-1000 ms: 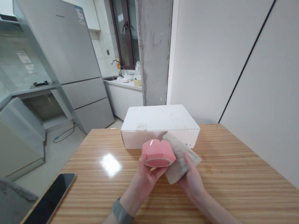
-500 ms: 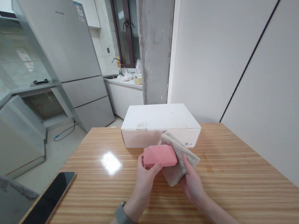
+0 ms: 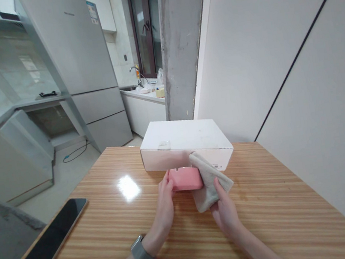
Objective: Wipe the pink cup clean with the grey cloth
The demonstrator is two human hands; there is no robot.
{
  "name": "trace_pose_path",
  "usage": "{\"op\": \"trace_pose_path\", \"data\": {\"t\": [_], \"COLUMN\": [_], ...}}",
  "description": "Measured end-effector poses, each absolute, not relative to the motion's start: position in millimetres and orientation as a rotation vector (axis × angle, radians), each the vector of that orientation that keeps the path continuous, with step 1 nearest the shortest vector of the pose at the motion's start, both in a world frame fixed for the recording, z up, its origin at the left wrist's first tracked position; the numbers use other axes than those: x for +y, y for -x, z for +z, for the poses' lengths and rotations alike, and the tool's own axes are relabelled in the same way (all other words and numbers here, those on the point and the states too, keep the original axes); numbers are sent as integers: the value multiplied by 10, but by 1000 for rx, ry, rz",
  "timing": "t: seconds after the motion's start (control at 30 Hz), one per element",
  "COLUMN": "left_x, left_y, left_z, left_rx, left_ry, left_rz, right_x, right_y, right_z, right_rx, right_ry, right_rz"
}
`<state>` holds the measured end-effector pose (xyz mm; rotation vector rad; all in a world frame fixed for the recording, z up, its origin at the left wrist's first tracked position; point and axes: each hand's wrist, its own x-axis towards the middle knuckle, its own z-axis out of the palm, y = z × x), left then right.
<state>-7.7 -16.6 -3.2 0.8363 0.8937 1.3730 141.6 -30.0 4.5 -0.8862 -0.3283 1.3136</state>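
Observation:
Between my hands, above the wooden table, is a pink plastic box [image 3: 185, 179] with rounded corners and a small notch in its upper edge. My left hand [image 3: 165, 197] grips its left end, with some fingers hidden behind it. A folded light grey cloth [image 3: 210, 180] is pinched in my right hand [image 3: 226, 210], thumb on the near face. The cloth lies against the right end of the pink box and covers part of it.
Behind my hands a white cardboard box [image 3: 183, 136] stands on the wooden table [image 3: 286, 216]. A phone [image 3: 54, 236] lies screen up by the left edge. A grey wall [image 3: 326, 93] borders the right side, and a fridge [image 3: 83, 52] stands beyond.
The pink box has turned, so its faceted broad face no longer shows and a notched edge does. My left thumb has left its front, and the cloth has shifted slightly right.

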Motion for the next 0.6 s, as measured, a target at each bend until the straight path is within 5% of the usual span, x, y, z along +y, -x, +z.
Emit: {"op": "trace_pose_path", "data": {"t": [0.6], "left_x": [-155], "left_y": [47], "left_z": [2], "left_rx": [798], "left_ry": [-914], "left_rz": [1335], "right_x": [-244], "right_y": [-1417], "right_z": [171], "right_rx": [-429], "right_ry": [784], "right_rz": [1496]}}
